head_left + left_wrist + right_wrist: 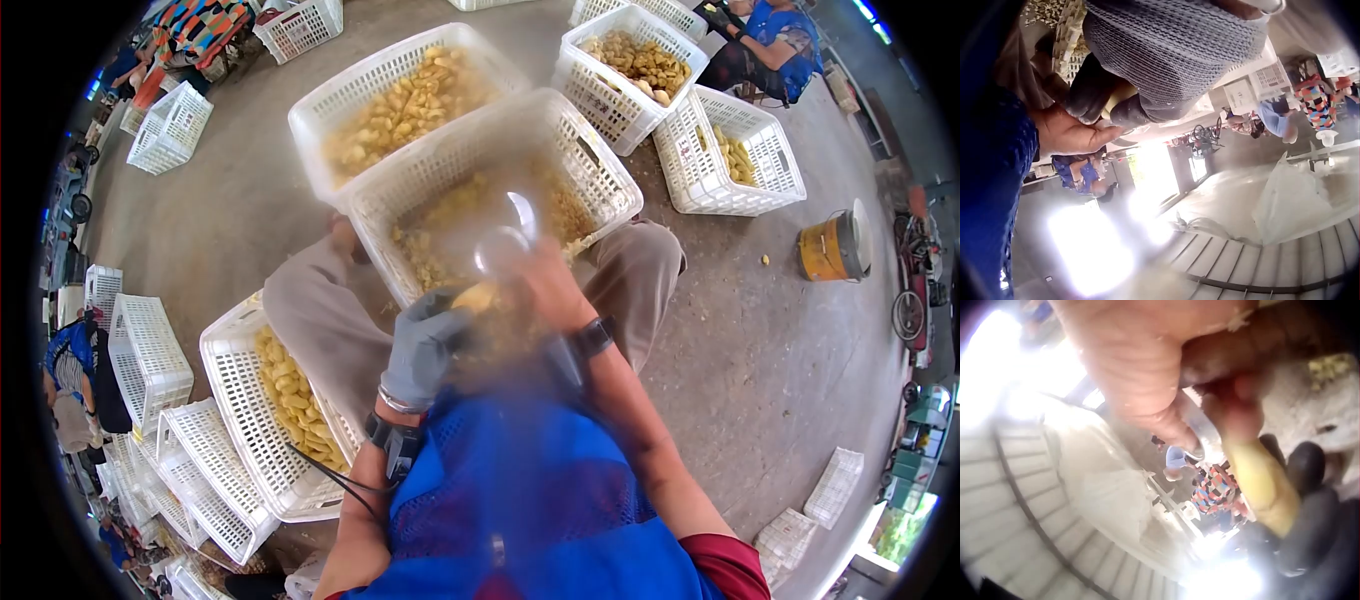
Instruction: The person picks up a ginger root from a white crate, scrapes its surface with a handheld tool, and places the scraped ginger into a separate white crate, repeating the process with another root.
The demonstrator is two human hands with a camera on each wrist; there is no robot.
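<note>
The left hand (420, 345), in a grey glove with dark fingertips (1307, 469), pinches a pale yellow root-like piece (1263, 484). Beside it the bare right hand (545, 290) curls round a shiny metal tool (1204, 434), with its fingers near the piece's upper end. In the left wrist view the gloved hand (1166, 56) covers most of the piece, and the bare hand (1072, 131) touches close by. Both hands are over the near edge of a white crate (375, 225) of yellowish bits between the knees. A blur hides part of the right hand in the head view.
Another crate (310, 120) of yellow pieces adjoins the far side. A crate (225, 370) of pieces stands by the left leg, with stacked crates (185, 440) beyond. Two filled crates (600, 100) (700, 190) and a yellow bucket (825, 250) stand right. Other people sit around.
</note>
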